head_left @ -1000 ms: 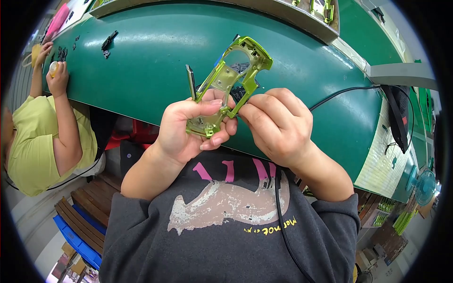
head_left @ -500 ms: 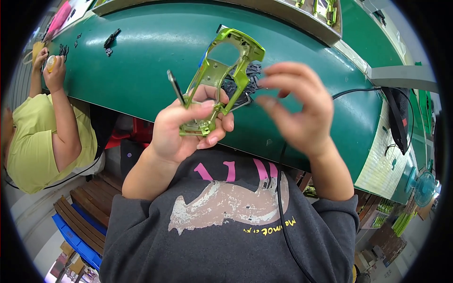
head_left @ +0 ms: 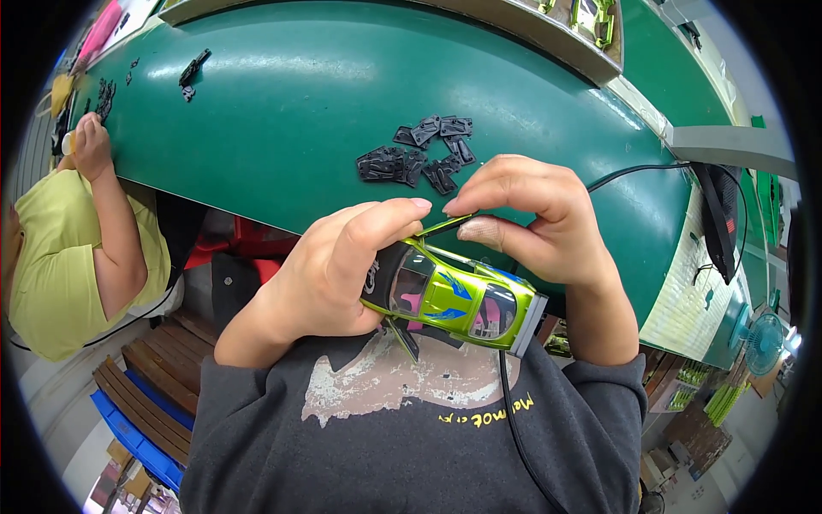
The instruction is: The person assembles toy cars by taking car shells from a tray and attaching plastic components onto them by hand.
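Observation:
A shiny green toy car shell [head_left: 452,301] with blue markings and a black front end is roof up, close to my shirt. My left hand [head_left: 325,267] is closed around its front end. On the far side a thin door [head_left: 443,226] stands swung out from the body. My right hand [head_left: 541,214] pinches that door's edge between thumb and fingers. Another door [head_left: 402,339] hangs open on the near side, below my left thumb. Beyond both hands, several flat black plastic parts [head_left: 390,164] lie in a loose pile on the green table [head_left: 274,146].
A cardboard tray [head_left: 514,38] with green car parts lies along the far edge. Small black parts [head_left: 193,68] lie at the far left. A co-worker [head_left: 73,248] in a yellow-green shirt sits at left. A black cable [head_left: 638,168], a grey metal arm [head_left: 732,143] and a fan [head_left: 765,336] are at right.
The car shell has been turned from hollow side showing to roof up, and lowered toward my shirt. My right hand, apart from it before, has come in and pinches the far door.

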`<state>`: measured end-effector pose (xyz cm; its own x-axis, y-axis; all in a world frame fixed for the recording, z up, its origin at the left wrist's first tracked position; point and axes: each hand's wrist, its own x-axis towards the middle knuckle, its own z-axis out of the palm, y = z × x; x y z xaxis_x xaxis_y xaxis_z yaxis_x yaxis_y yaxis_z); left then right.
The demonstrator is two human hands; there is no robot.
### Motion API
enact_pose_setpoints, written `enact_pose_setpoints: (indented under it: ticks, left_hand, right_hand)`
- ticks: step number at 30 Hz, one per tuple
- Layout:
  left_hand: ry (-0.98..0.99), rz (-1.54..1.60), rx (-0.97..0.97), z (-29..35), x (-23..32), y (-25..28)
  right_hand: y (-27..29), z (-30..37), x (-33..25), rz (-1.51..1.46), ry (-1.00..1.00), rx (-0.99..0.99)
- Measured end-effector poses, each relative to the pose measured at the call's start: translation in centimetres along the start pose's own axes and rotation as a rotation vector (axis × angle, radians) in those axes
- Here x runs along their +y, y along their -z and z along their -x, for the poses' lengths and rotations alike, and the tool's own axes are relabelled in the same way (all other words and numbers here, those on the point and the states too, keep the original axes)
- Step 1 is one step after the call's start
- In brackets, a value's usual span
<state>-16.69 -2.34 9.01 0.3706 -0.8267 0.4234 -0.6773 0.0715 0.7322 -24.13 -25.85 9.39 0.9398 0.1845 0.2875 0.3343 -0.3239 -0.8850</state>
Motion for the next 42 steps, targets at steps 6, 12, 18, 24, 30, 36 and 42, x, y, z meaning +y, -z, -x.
enact_pose_setpoints:
  ticks: [6, 12, 18, 24, 30, 36, 42]
  left_hand:
    - [-0.054, -0.046, -0.031, 0.3, -0.1, 0.2]
    - [-0.109, -0.079, -0.067, 0.2, 0.3, 0.6]
    - [-0.098, -0.100, -0.001, 0.2, 0.0, 0.1]
    - [-0.062, -0.220, 0.049, -0.5, -0.8, -0.1]
    - [-0.038, -0.376, 0.106, -0.5, -1.5, -0.8]
    - [0.046, -0.349, 0.013, -0.6, -0.5, -0.7]
    - [0.384, -0.153, 0.047, -2.3, -0.6, 2.2]
  right_hand:
    - [-0.9, 0.0, -0.4, 0.150, 0.139, 0.037]
    - [-2.1, 0.5, -0.1, 0.161, 0.189, 0.124]
    - [-1.7, 0.2, 0.1, 0.076, 0.065, 0.075]
    - [2.0, -0.4, -2.7, 0.192, 0.003, -0.002]
    - [-3.3, 0.2, -4.4, 0.644, -0.070, -0.104]
    - [-2.6, 0.8, -3.1, 0.535, -0.005, -0.064]
    - [-0.3, -0.2, -3.3, 0.486, 0.049, 0.190]
